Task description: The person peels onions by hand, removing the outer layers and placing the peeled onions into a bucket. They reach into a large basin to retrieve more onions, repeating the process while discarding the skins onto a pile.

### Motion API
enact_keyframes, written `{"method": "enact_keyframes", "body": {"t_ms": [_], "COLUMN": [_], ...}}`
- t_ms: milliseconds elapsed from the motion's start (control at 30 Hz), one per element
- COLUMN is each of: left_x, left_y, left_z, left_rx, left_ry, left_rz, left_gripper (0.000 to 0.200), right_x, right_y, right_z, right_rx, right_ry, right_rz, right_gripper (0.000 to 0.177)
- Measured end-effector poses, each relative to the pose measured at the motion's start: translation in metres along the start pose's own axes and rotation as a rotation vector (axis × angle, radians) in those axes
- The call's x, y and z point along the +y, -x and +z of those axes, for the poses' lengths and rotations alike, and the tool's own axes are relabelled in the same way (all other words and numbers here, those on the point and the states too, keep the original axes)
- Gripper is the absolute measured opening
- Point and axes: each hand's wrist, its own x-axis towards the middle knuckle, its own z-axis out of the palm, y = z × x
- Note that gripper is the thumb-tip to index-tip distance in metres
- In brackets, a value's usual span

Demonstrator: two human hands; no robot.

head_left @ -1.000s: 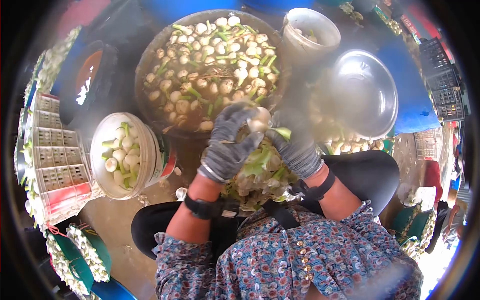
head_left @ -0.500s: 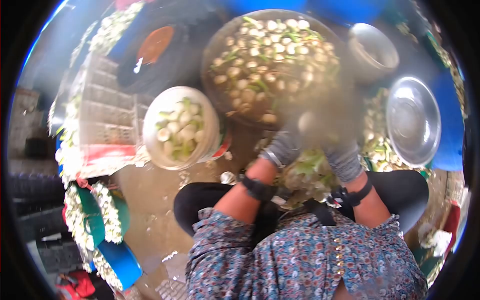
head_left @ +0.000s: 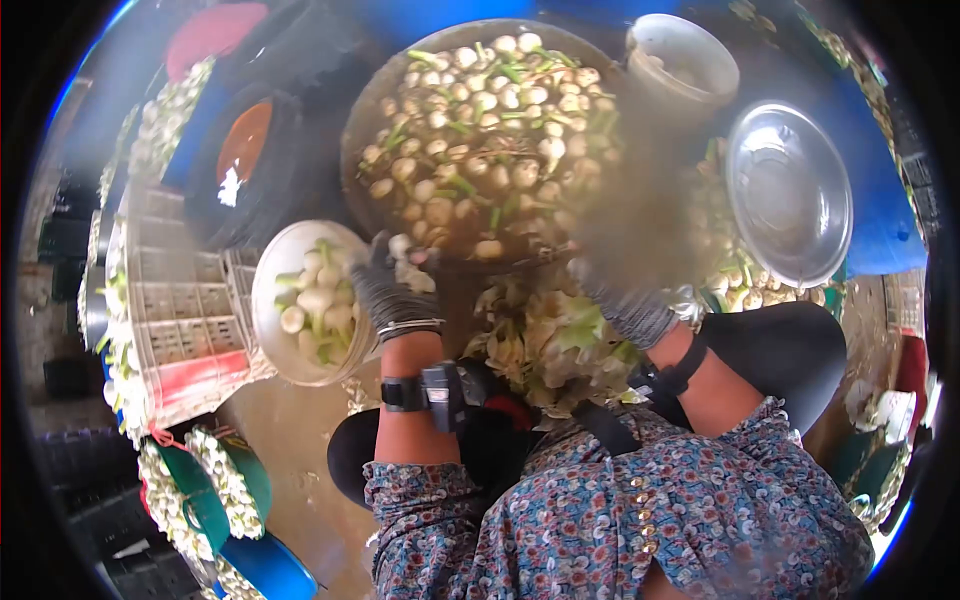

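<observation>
My left hand (head_left: 393, 292), in a grey knit glove, is at the right rim of a white bucket (head_left: 262, 330). Its fingers are bent around something pale that I cannot make out. Inside the bucket lie several white onion-like bulbs (head_left: 316, 300) with green stems. My right hand (head_left: 632, 308), gloved too, is over a heap of pale leafy peelings (head_left: 560, 345) between my knees; a grey blur hides its fingertips. In front of both hands is a wide round tub (head_left: 352, 160) with many similar bulbs (head_left: 525, 172) in brownish water.
A metal basin (head_left: 790, 195) rests at the right above more bulbs (head_left: 750, 290). Behind it stands a pale bucket (head_left: 690, 48). On the left are a plastic crate (head_left: 185, 290), a dark round container (head_left: 215, 205), and green (head_left: 250, 465) and blue (head_left: 265, 565) containers of pale pieces.
My left hand has moved left, away from my right hand, to the white bucket's rim. The right hand stays over the peelings. The whole view has shifted somewhat.
</observation>
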Motion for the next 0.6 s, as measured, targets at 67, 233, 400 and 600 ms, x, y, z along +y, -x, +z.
{"method": "enact_keyframes", "body": {"t_ms": [67,233,400,600], "left_x": [-0.042,-0.133,-0.166,-0.214], "left_y": [-0.036,-0.110,-0.147,-0.194], "left_z": [-0.014,0.039,0.116,0.102], "left_rx": [-0.297,-0.274,-0.363,-0.502], "left_ry": [-0.761,-1.215,-2.209,-2.497], "left_rz": [0.136,0.080,0.047,-0.296], "left_gripper": [0.044,0.039,0.061,0.070], "right_x": [-0.006,-0.004,0.008,0.027], "right_y": [-0.010,-0.015,-0.022,-0.027], "right_z": [-0.008,-0.023,-0.033,-0.034], "right_rx": [-0.104,-0.244,-0.202,-0.201], "right_ry": [0.174,0.261,0.084,0.007], "right_rz": [0.033,0.242,0.439,0.520], "right_gripper": [0.023,0.030,0.032,0.034]}}
